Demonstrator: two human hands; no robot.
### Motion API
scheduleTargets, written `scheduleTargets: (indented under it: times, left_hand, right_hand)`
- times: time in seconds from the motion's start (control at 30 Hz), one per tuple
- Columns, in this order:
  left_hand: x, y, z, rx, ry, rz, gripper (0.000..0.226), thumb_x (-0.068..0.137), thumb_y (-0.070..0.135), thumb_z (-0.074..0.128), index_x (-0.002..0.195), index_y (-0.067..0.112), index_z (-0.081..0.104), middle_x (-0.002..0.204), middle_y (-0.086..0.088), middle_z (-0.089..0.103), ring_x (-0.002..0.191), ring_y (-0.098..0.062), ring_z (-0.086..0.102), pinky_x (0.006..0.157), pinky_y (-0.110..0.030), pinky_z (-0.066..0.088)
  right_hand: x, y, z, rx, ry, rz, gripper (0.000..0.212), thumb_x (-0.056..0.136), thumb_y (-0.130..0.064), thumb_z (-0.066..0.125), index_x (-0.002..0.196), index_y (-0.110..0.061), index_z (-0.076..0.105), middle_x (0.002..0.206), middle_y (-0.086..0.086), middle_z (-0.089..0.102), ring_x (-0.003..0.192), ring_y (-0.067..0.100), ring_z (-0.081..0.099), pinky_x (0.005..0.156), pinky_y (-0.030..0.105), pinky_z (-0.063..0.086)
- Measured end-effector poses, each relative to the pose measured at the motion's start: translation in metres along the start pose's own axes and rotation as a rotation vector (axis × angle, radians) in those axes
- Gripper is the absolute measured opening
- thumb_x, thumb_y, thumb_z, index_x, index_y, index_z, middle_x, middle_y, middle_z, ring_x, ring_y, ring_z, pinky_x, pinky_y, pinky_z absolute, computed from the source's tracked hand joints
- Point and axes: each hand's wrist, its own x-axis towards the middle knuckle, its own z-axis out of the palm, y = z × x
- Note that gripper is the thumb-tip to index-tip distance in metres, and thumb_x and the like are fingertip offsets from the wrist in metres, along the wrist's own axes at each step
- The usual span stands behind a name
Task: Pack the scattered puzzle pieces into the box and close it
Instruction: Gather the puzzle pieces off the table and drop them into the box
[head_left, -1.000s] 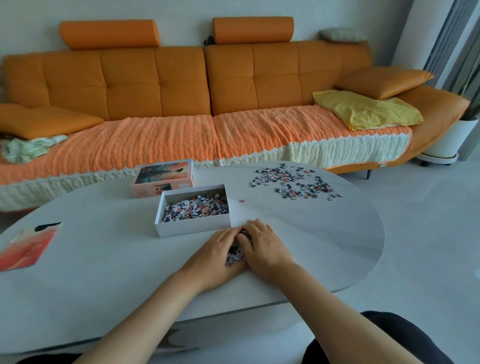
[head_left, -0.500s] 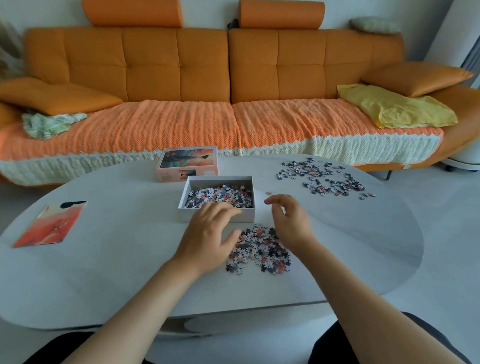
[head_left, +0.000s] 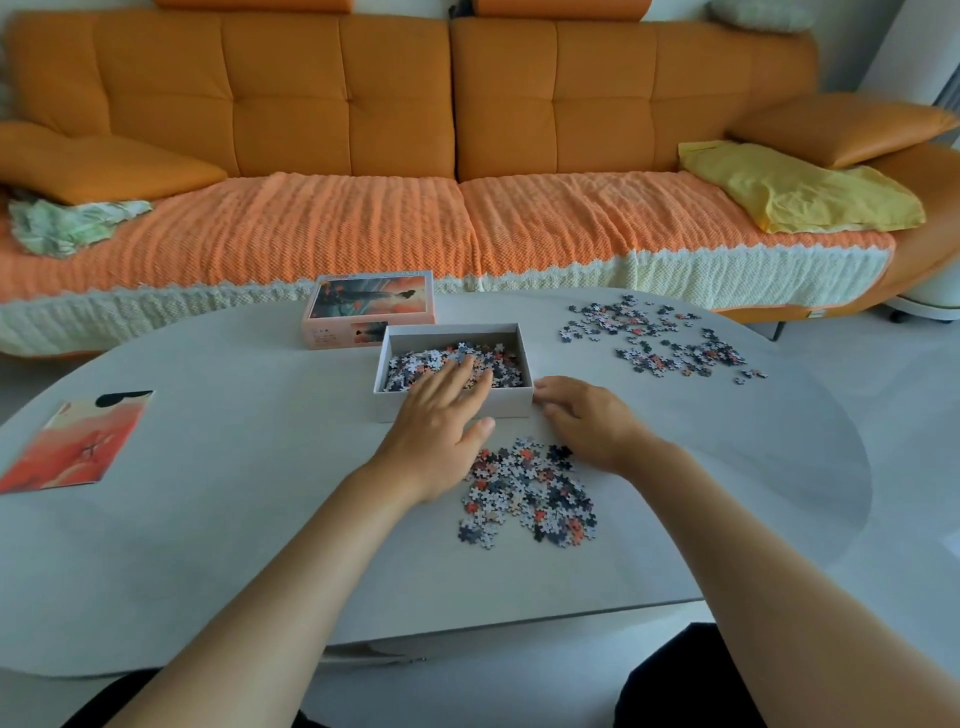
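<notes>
An open white box stands mid-table, partly filled with puzzle pieces. My left hand reaches over its near wall, fingers straight and spread above the pieces inside. My right hand rests by the box's near right corner, fingers loosely curled, their tips touching the box; nothing shows in its grasp. A heap of loose pieces lies on the table just in front of both hands. A second scatter of pieces lies at the far right. The printed lid sits behind the box at its left.
An orange picture card lies at the table's left. The rounded table edge runs close to my body. An orange sofa with cushions and a yellow cloth stands behind the table.
Both hands left the near heap, which spread out as they lifted. My left hand moved forward over the box; my right hand shifted to the box's near right corner.
</notes>
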Motion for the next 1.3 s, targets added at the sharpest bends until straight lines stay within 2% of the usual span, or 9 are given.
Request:
scheduleTargets:
  times: [0.2, 0.3, 0.37, 0.43, 0.53, 0.63, 0.93, 1.13, 1.3]
  left_hand:
    - [-0.001, 0.011, -0.003, -0.092, 0.063, -0.019, 0.060, 0.103, 0.045, 0.028, 0.156, 0.023, 0.010, 0.163, 0.002, -0.007, 0.148, -0.013, -0.014, 0.119, -0.033, -0.012]
    - [-0.013, 0.026, -0.009, -0.127, 0.255, 0.167, 0.053, 0.094, 0.039, 0.044, 0.144, 0.019, 0.041, 0.157, -0.001, 0.025, 0.146, -0.019, 0.015, 0.120, -0.039, 0.012]
    - [-0.019, 0.035, -0.015, -0.177, 0.242, 0.275, 0.048, 0.089, 0.035, 0.051, 0.134, 0.018, 0.048, 0.147, 0.003, 0.037, 0.138, -0.015, 0.030, 0.113, -0.039, 0.028]
    - [-0.027, 0.040, -0.019, -0.256, 0.043, 0.277, 0.060, 0.086, 0.039, 0.056, 0.141, 0.021, 0.040, 0.150, 0.007, 0.032, 0.138, -0.009, 0.029, 0.113, -0.035, 0.030]
    - [-0.038, 0.031, -0.015, -0.177, -0.291, 0.159, 0.105, 0.075, 0.066, 0.063, 0.155, 0.026, 0.009, 0.161, 0.014, 0.000, 0.147, -0.004, 0.001, 0.120, -0.027, 0.009]
    - [-0.047, 0.018, -0.006, -0.058, -0.358, 0.082, 0.130, 0.058, 0.093, 0.045, 0.155, 0.024, -0.007, 0.159, 0.015, -0.017, 0.145, -0.001, -0.015, 0.120, -0.026, -0.001]
    - [-0.062, -0.005, -0.004, -0.230, -0.104, -0.036, 0.110, 0.067, 0.087, 0.044, 0.154, 0.024, 0.020, 0.160, 0.013, 0.016, 0.145, 0.003, 0.009, 0.116, -0.016, 0.008]
    - [-0.064, -0.013, -0.019, -0.239, 0.167, -0.062, 0.064, 0.085, 0.053, 0.047, 0.139, 0.019, 0.048, 0.135, 0.010, 0.048, 0.128, -0.006, 0.037, 0.109, -0.027, 0.032]
    - [-0.046, -0.018, -0.032, -0.178, 0.320, -0.048, 0.036, 0.088, 0.027, 0.054, 0.122, 0.020, 0.060, 0.117, 0.010, 0.052, 0.116, -0.009, 0.042, 0.100, -0.028, 0.038]
  right_hand:
    - [-0.047, -0.013, -0.003, 0.158, 0.109, 0.072, 0.031, 0.095, -0.017, 0.049, 0.118, -0.025, 0.068, 0.122, -0.010, 0.064, 0.109, 0.005, 0.055, 0.102, 0.026, 0.042]
    - [-0.069, -0.024, 0.005, 0.147, 0.085, 0.027, 0.038, 0.098, -0.030, 0.047, 0.135, -0.027, 0.053, 0.139, -0.010, 0.051, 0.124, 0.009, 0.048, 0.105, 0.024, 0.034]
    - [-0.079, -0.030, 0.016, 0.061, 0.018, -0.007, 0.050, 0.100, -0.039, 0.040, 0.148, -0.027, 0.036, 0.155, -0.007, 0.031, 0.141, 0.011, 0.029, 0.116, 0.028, 0.021]
    - [-0.084, -0.034, 0.028, -0.069, -0.011, -0.030, 0.055, 0.102, -0.042, 0.034, 0.153, -0.024, 0.023, 0.161, -0.004, 0.017, 0.148, 0.012, 0.011, 0.121, 0.032, 0.007]
    - [-0.086, -0.038, 0.038, -0.164, 0.017, -0.102, 0.056, 0.103, -0.041, 0.032, 0.154, -0.021, 0.021, 0.161, 0.000, 0.017, 0.149, 0.015, 0.007, 0.120, 0.030, 0.001]
    - [-0.082, -0.042, 0.039, -0.124, 0.014, -0.173, 0.053, 0.103, -0.038, 0.036, 0.152, -0.020, 0.027, 0.158, 0.002, 0.025, 0.148, 0.018, 0.015, 0.119, 0.027, 0.004]
    - [-0.050, -0.057, 0.055, 0.027, -0.019, -0.303, 0.050, 0.100, -0.036, 0.044, 0.145, -0.016, 0.040, 0.146, 0.003, 0.041, 0.133, 0.021, 0.039, 0.113, 0.034, 0.031]
    - [-0.030, -0.076, 0.048, 0.175, 0.050, -0.364, 0.037, 0.100, -0.030, 0.046, 0.136, -0.022, 0.052, 0.129, -0.001, 0.056, 0.116, 0.015, 0.053, 0.099, 0.028, 0.043]
    - [-0.010, -0.079, 0.021, 0.169, 0.232, -0.339, 0.026, 0.099, -0.024, 0.048, 0.117, -0.022, 0.068, 0.112, -0.007, 0.064, 0.093, 0.009, 0.060, 0.085, 0.032, 0.051]
